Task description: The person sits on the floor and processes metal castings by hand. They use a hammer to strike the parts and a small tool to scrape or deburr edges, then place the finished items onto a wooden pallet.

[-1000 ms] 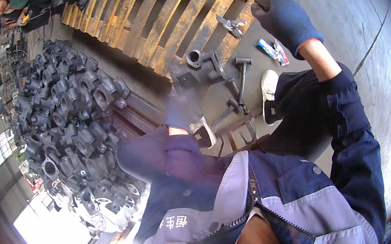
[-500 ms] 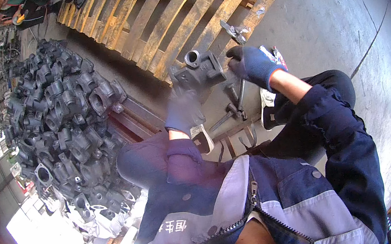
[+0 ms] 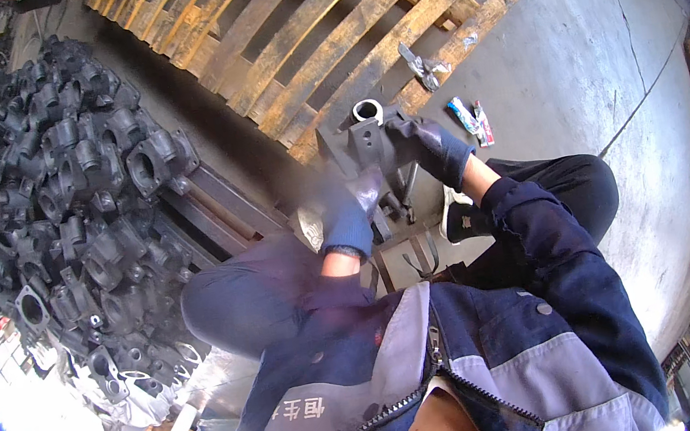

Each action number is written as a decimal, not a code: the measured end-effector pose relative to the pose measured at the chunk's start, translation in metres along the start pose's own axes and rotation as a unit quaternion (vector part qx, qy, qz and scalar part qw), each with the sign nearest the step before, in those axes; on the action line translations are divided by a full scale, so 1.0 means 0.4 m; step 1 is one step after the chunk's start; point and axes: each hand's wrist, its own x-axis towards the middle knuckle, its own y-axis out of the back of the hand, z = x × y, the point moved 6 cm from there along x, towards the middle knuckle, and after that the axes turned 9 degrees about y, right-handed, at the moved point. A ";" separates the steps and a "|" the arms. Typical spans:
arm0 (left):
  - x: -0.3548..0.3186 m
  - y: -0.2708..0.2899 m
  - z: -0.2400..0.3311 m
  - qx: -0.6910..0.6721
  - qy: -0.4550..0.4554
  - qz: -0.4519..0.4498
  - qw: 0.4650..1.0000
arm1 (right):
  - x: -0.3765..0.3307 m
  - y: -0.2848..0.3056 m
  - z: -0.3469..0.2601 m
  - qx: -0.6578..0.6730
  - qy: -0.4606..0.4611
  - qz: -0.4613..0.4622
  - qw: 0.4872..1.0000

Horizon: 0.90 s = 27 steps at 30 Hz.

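A dark grey metal casting (image 3: pixel 367 144), with a round pipe opening on top and small holes in its face, is held up in front of my knees. My gloved left hand (image 3: pixel 349 208) grips it from below on the near side, the fingers partly blurred. At its right side, my gloved right hand (image 3: pixel 434 148) has its fingers bent against the casting near the pipe opening; the fingertips are partly hidden. Below the casting, between my feet, lies a hammer-like tool (image 3: pixel 400 201), partly covered by the hands and the casting.
A large heap of similar castings (image 3: pixel 81 198) rises at my left, beside rusty metal beams (image 3: pixel 218 210). Ahead is a wooden pallet (image 3: pixel 321 31) with a crumpled silvery wrapper (image 3: pixel 423 67) on its edge. Colourful small packets (image 3: pixel 472 120) lie on the concrete floor at the right.
My right hand has come in from the right, down to the casting's side. The casting has been turned in my left hand, its pipe opening now further right. The view has shifted slightly.
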 end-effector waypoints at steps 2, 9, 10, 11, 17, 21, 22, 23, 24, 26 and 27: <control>-0.080 0.043 0.053 0.033 -0.011 0.004 0.999 | -0.021 -0.032 -0.025 0.026 -0.009 0.004 1.000; -0.136 0.104 -0.087 -0.365 0.041 -0.154 0.917 | 0.079 -0.063 -0.100 0.231 -0.174 -0.058 0.955; -0.162 0.132 -0.048 -0.378 0.058 -0.143 0.913 | 0.113 -0.049 -0.105 0.303 -0.205 -0.020 0.931; -0.192 0.168 -0.016 -0.400 0.074 -0.124 0.905 | 0.160 -0.041 -0.118 0.369 -0.229 0.010 0.901; -0.278 0.287 0.072 -0.180 -0.223 0.218 0.933 | 0.532 0.000 -0.210 0.452 -0.302 0.118 0.831; -0.288 0.263 0.103 -0.237 -0.213 0.106 0.942 | 0.866 -0.008 0.029 0.367 -0.302 0.100 0.874; -0.288 0.268 0.108 -0.220 -0.239 0.115 0.939 | 0.950 0.032 0.045 0.156 -0.254 0.050 0.953; -0.294 0.280 0.108 -0.192 -0.211 0.103 0.953 | 1.028 0.066 0.053 -0.043 -0.201 0.015 0.978; -0.290 0.271 0.101 -0.195 -0.199 0.065 0.958 | 1.092 0.092 0.050 -0.189 -0.144 0.006 0.971; -0.283 0.277 0.081 -0.152 -0.220 0.120 0.956 | 1.172 0.105 0.048 -0.345 -0.015 0.062 0.936; -0.274 0.272 0.072 -0.159 -0.187 0.074 0.967 | 1.197 0.121 0.047 -0.416 0.053 0.111 0.901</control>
